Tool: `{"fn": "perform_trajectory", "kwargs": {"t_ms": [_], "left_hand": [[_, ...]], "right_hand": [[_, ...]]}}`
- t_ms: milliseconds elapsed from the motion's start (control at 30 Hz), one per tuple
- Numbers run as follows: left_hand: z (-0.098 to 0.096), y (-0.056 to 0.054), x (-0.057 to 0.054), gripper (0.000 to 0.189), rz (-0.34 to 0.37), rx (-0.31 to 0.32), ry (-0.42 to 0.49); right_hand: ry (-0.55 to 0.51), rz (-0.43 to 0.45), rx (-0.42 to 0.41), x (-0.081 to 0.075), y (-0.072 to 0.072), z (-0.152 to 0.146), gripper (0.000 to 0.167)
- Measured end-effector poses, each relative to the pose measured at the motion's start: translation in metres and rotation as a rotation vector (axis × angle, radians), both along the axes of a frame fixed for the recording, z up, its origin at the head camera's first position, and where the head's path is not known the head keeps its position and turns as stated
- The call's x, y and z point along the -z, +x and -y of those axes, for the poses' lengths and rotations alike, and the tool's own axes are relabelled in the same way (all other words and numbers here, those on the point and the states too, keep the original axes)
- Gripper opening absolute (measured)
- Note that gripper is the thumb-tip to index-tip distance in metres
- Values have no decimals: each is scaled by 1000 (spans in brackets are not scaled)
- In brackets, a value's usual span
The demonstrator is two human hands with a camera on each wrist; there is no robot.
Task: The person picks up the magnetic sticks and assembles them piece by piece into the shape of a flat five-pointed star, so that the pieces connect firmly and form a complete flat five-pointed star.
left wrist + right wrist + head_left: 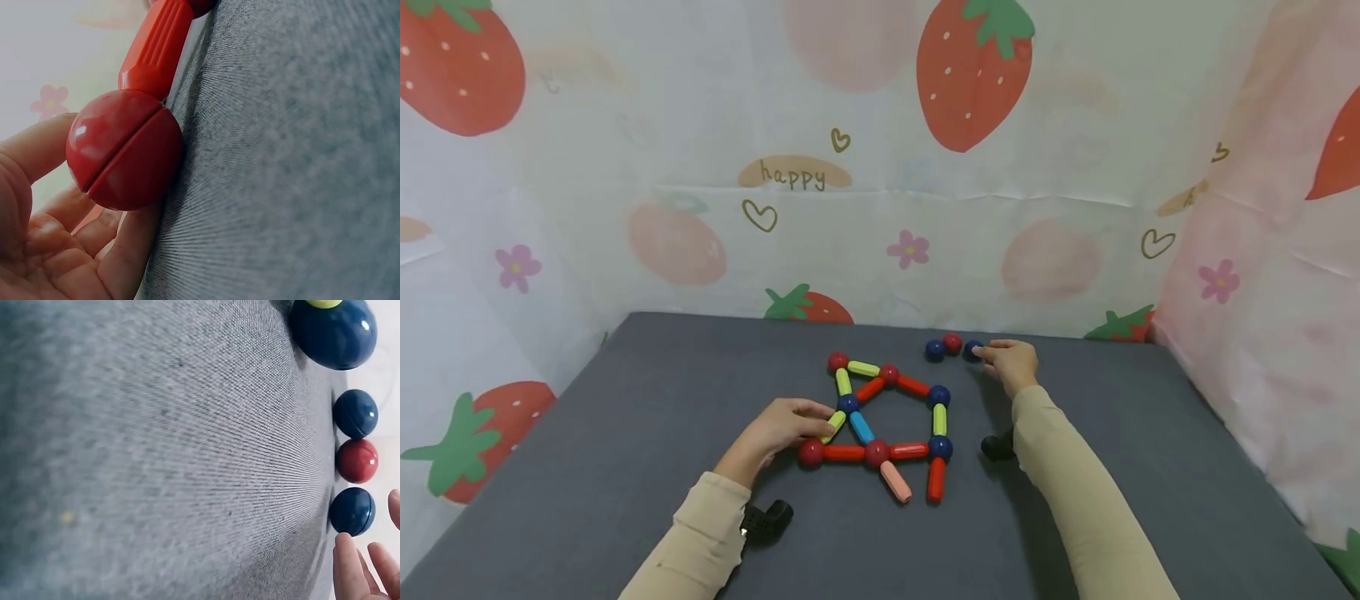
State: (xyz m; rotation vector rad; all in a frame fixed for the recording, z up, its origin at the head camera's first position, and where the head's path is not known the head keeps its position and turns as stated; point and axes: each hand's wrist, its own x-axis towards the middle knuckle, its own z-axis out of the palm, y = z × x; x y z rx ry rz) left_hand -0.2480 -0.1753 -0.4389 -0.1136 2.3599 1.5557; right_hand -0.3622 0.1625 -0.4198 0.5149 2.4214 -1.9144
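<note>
A flat frame of magnetic rods and balls lies mid-table. My left hand [786,423] pinches its yellow-green rod [834,426], which runs from a blue ball [847,403] down toward a red ball [811,453]. In the left wrist view, that red ball [125,150] covers part of the fingers, with a red rod [156,47] joined to it. Behind the frame, my right hand [1011,364] reaches a loose blue ball [973,351]. Its fingertips touch this blue ball [352,511] in the right wrist view, the thumb held apart from it.
Beside that ball sit a loose red ball [952,343] and another blue ball [935,350]. A pink rod [896,482] and a red rod [936,481] stick out from the frame's near side. A strawberry-print cloth [865,250] hangs behind the grey table [700,358].
</note>
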Motion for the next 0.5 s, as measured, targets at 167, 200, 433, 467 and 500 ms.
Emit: {"fn": "perform_trajectory", "kwargs": {"t_ms": [167,200,433,467,500], "left_hand": [[-1,1,0,41,-6,3,10],[-1,1,0,41,-5,3,13],[-2,0,1,39,-5,-10,16],[-1,0,1,39,-6,-10,14],[-1,0,0,39,-8,-8,14]], "right_hand": [[41,-6,-1,2,-4,1,48],[38,-6,-1,2,-5,1,48],[112,-11,-32,6,-12,4,50],[131,-10,-37,7,-14,4,50],[147,-8,-39,7,-14,5,50]]}}
